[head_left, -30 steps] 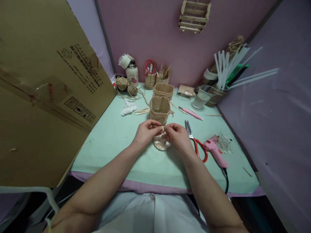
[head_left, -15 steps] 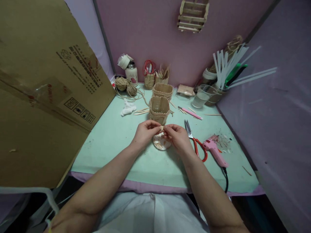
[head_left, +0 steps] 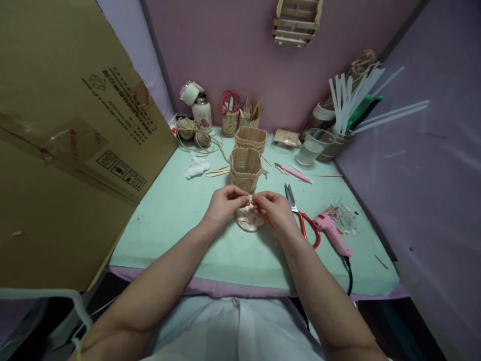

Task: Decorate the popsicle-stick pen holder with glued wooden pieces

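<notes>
Between my fingertips is a small pale tan piece (head_left: 250, 199), perhaps wood; its exact kind is too small to make out. My left hand (head_left: 226, 206) pinches it from the left, and my right hand (head_left: 275, 209) pinches it from the right. Just below them lies a round white dish (head_left: 249, 224) with small tan bits on it, partly covered by my right hand. Directly beyond my fingers stands a square woven holder (head_left: 245, 170) trimmed with braided cord, its top open. A second similar holder (head_left: 251, 138) stands behind it.
Red-handled scissors (head_left: 302, 218) and a pink glue gun (head_left: 332, 233) lie to the right, a pink craft knife (head_left: 295, 173) farther back. A plastic cup (head_left: 311, 149) stands back right. Twine balls (head_left: 190, 130) and a white crumpled cloth (head_left: 197, 166) lie left, beside a large cardboard box (head_left: 67, 150).
Both hands keep the same pinch on the small tan piece, which looks slightly turned. The whole view has shifted very slightly.
</notes>
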Demonstrator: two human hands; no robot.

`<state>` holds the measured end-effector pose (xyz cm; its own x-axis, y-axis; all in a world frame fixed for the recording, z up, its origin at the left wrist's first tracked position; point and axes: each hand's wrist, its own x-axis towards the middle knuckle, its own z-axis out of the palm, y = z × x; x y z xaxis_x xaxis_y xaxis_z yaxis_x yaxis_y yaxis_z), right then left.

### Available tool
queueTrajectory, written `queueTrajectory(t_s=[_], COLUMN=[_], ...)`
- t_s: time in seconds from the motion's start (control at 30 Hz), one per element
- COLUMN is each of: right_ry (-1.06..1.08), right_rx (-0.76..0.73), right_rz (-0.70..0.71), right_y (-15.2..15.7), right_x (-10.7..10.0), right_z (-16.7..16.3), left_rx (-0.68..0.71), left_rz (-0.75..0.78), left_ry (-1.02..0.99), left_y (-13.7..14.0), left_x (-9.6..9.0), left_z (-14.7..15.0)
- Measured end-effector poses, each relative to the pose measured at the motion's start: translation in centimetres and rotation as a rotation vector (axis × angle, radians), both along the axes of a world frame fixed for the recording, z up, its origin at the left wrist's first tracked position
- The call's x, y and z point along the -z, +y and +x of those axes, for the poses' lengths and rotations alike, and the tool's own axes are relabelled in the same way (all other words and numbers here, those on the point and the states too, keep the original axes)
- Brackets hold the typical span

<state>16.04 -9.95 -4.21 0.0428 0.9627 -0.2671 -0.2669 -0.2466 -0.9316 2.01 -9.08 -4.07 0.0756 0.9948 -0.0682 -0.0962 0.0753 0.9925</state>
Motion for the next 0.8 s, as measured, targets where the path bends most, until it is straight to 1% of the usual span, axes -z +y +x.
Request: queueTrajectory(t_s=[0.17,0.4,0.57,0.63,0.67,0.73,0.8], right_ry=[-0.018,-0.045,-0.150,-0.268,-0.363,-0.606,-0.858], right_rx=[-0.007,-0.031,-0.027,0.007,0.033,0.081,0.083], right_rz=[-0.003,0.012,0.058,0.102,0.131,0.196,0.257], right_y=[-0.2,-0.2,-0.7,-1.4,-1.9,-3.1,-4.4], right_x=[-0.3,0.0,-0.4,-0.6,-0.7,-0.6,-0.1], right_z=[0.0,0.3,0.9,1.7,2.2,3.4,4.4], left_rx=[0.007,0.024,0.059,0.054,0.046,0.029,0.029], left_rz=[-0.005,-0.019,-0.028,-0.055,-0.068,-0.085,-0.082], left_ry=[0.012,-0.003,0.001,-0.033,-0.055,-0.087,-0.094], left_y=[-0.1,-0.2,-0.4,-0.4,-0.4,-0.4,-0.3], left_x=[-0.2,-0.2,-0.3,-0.4,-0.5,-0.4,-0.4], left_z=[0.1,0.0,0.3,0.4,0.4,0.4,0.4])
